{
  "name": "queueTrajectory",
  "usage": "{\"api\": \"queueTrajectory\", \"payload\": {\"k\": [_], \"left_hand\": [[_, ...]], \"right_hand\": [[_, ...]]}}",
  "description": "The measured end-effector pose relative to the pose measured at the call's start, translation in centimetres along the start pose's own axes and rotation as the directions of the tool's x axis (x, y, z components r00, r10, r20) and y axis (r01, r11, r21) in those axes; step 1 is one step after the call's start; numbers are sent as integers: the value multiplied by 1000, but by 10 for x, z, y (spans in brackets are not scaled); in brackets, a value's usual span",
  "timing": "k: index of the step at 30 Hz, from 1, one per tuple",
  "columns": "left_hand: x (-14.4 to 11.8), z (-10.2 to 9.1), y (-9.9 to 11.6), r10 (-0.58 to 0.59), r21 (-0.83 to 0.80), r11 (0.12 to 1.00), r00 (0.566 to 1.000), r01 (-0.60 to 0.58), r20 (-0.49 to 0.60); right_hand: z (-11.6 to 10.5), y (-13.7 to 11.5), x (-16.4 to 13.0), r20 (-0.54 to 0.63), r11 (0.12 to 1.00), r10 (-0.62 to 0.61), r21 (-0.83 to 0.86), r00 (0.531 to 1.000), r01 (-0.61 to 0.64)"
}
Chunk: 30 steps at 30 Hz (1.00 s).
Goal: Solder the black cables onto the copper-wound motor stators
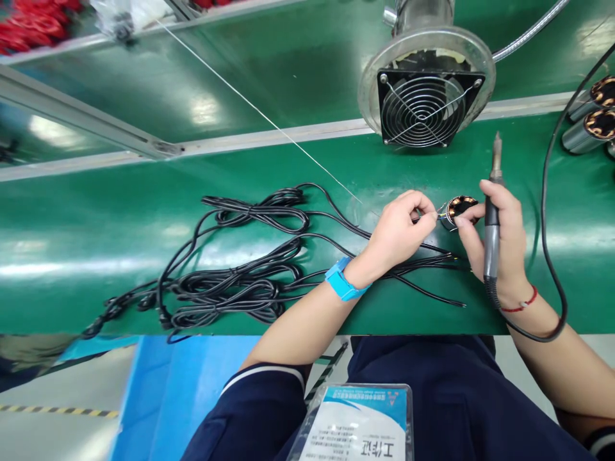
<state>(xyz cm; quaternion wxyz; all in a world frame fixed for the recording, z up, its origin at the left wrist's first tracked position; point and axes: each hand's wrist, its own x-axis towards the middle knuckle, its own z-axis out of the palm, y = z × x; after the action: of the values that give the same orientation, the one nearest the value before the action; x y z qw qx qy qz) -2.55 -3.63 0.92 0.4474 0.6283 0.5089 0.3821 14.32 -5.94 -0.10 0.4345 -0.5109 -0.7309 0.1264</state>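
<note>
My left hand (401, 224), with a blue band at the wrist, pinches the end of a black cable; thin coloured wires show at its fingertips. These wires reach the near-left rim of a motor stator (460, 205) with copper windings, standing on the green bench. My right hand (512, 237) holds a soldering iron (492, 230), its tip pointing up and away from the stator. The thumb and a finger of that same hand touch the stator's right side; what lies between them is hidden. Under and left of my left hand lie several coiled black cables (230, 282).
A round fume extractor with a fan grille (421, 109) hangs beyond the stator. More stators (598, 125) stand at the right edge. A thin strand of solder wire (269, 118) slants down from the shelf. The iron's cord (545, 192) loops over my right forearm.
</note>
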Motion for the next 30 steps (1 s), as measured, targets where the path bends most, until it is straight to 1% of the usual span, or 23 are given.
{"api": "queueTrajectory", "payload": {"k": [3,6,11,14,16,19,23,25,27,30], "left_hand": [[-1,-2,1,72,22,997,997,-73,6],[-2,-5,4,154,40,987,988,-154,13],[-3,-10,6,328,121,933,939,-340,108],[-3,-11,4,372,179,902,918,-393,137],[-3,-11,3,383,195,894,914,-403,135],[-3,-9,2,346,180,915,931,-362,113],[-3,-6,3,229,146,960,970,-238,79],[-2,-5,4,164,119,978,984,-170,66],[-2,-5,3,101,89,990,993,-106,60],[0,-3,1,39,25,999,998,-40,54]], "right_hand": [[4,-3,0,49,1000,-9,-4,999,9],[6,-3,0,49,999,-32,43,998,30],[9,-2,-3,31,986,-11,168,999,6],[10,-2,-4,31,979,23,200,999,-28],[8,0,-3,43,975,31,219,999,-40],[-1,5,0,108,978,8,205,994,-30],[-17,14,6,211,980,-99,188,972,60],[-19,16,8,244,976,-141,198,959,94],[-15,17,9,246,980,-142,174,959,101],[-4,18,8,160,993,-97,82,982,84]]}}
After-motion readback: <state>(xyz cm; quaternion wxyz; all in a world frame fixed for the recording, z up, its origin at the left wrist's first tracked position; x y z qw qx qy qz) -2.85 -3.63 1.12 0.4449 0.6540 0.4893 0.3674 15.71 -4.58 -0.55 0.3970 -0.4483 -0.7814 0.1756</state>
